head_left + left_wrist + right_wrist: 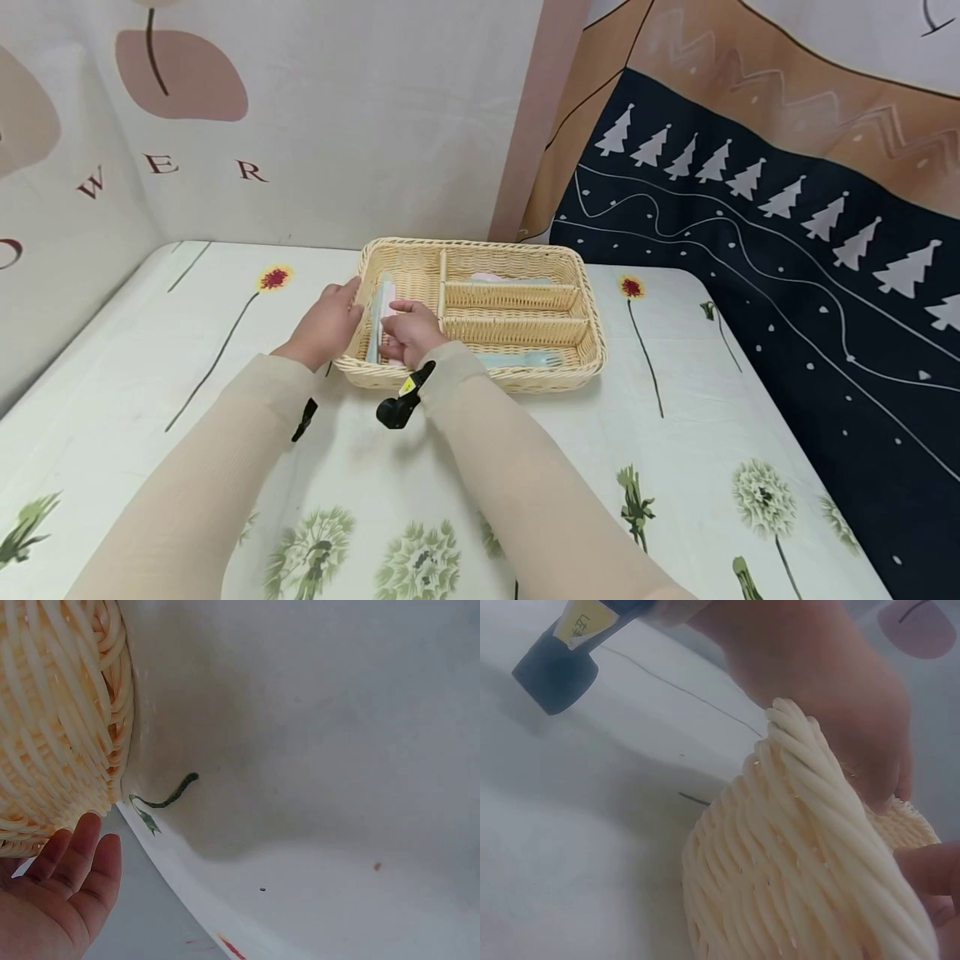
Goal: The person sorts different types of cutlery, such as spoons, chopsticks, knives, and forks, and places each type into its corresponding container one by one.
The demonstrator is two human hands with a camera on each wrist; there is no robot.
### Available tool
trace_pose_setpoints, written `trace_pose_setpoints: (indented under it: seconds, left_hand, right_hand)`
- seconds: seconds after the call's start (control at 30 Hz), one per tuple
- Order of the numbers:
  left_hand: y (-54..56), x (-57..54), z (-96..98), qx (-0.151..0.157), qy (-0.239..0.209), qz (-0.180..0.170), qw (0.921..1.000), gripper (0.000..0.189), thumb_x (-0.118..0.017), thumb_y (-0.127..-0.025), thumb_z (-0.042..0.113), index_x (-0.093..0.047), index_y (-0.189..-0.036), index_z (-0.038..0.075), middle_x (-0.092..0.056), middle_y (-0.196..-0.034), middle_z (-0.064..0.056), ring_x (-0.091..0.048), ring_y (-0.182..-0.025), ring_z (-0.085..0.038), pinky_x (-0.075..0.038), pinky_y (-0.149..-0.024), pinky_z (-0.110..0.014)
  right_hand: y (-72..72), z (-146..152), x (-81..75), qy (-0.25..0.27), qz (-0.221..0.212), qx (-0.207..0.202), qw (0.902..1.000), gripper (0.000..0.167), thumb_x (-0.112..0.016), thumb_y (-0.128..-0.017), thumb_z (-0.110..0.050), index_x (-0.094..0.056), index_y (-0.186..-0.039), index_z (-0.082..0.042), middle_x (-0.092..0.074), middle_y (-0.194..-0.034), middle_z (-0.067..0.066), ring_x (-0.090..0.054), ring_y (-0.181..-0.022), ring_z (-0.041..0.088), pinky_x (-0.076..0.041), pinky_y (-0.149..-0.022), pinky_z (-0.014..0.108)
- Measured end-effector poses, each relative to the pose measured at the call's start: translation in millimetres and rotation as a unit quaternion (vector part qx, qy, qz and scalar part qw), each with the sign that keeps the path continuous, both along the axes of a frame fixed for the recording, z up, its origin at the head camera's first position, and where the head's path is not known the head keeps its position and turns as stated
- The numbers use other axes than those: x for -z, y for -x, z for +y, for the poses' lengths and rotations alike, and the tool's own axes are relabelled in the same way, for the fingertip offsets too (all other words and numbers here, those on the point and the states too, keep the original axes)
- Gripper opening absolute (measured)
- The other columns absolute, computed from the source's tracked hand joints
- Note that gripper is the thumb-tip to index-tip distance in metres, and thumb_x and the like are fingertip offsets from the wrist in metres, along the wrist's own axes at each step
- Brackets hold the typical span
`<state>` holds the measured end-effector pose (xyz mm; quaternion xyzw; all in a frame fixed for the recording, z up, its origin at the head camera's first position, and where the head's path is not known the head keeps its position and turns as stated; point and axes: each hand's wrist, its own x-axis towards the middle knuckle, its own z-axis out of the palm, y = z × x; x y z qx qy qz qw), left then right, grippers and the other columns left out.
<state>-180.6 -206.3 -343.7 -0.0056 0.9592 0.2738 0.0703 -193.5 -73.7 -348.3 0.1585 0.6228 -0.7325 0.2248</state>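
Observation:
A wicker basket (517, 383) with dividers stands on the table. My left hand (324, 323) holds its left wall, thumb at the rim and fingers along the outside; in the left wrist view those fingers (86, 851) lie against the weave. My right hand (411, 333) reaches into the left compartment, fingers spread over a slim pink piece (387, 293) that lies lengthwise there. Beside that piece, along the left wall, is a slim light blue one (372, 337). In the right wrist view, the basket wall (802, 855) hides most of the right hand's fingers (930, 871).
A light blue fork (528, 359) lies in the front right compartment. Pink and blue pieces (491, 277) lie in the back right one. A dandelion-printed cloth (570, 500) covers the table. Printed fabric (337, 117) hangs behind and to the right. A black strap (405, 400) is on the right wrist.

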Motion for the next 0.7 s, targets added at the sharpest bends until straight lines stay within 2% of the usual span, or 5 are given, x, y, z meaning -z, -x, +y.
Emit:
trace_pose_setpoints:
  seconds: [0.17, 0.47, 0.7]
  left_hand:
    - [-0.1, 0.0, -0.5, 0.003, 0.005, 0.001, 1.0, 0.055, -0.029, -0.105, 0.018, -0.009, -0.154, -0.001, -0.027, -0.144, -0.03, -0.037, -0.13, -0.043, -0.029, -0.111, -0.055]
    - [1.9, 1.3, 0.1, 0.008, 0.005, 0.0, 1.0, 0.055, -0.029, -0.105, 0.018, -0.009, -0.153, -0.001, -0.027, -0.145, -0.031, -0.037, -0.131, -0.043, -0.029, -0.111, -0.056]
    - [2.2, 0.9, -2.7, 0.011, 0.006, 0.004, 0.9999, 0.055, -0.03, -0.105, 0.017, -0.01, -0.153, -0.002, -0.027, -0.145, -0.032, -0.037, -0.131, -0.045, -0.029, -0.111, -0.056]
  right_hand:
    - [-1.2, -0.7, 0.4, -0.013, 0.002, 0.008, 0.9999, 0.031, -0.062, -0.091, 0.001, -0.061, -0.12, -0.011, -0.057, -0.087, 0.005, -0.056, -0.069, 0.015, -0.058, -0.07, 0.033]
    - [-2.5, 4.6, 1.5, 0.049, 0.023, 0.012, 0.9985, 0.026, -0.065, -0.09, -0.002, -0.062, -0.114, -0.012, -0.057, -0.087, 0.005, -0.059, -0.083, 0.02, -0.058, -0.075, 0.033]
    - [-4.7, 7.3, -2.6, 0.093, 0.06, 0.012, 0.9938, 0.025, -0.063, -0.092, -0.002, -0.062, -0.115, -0.011, -0.059, -0.092, 0.002, -0.058, -0.088, 0.016, -0.058, -0.08, 0.035]
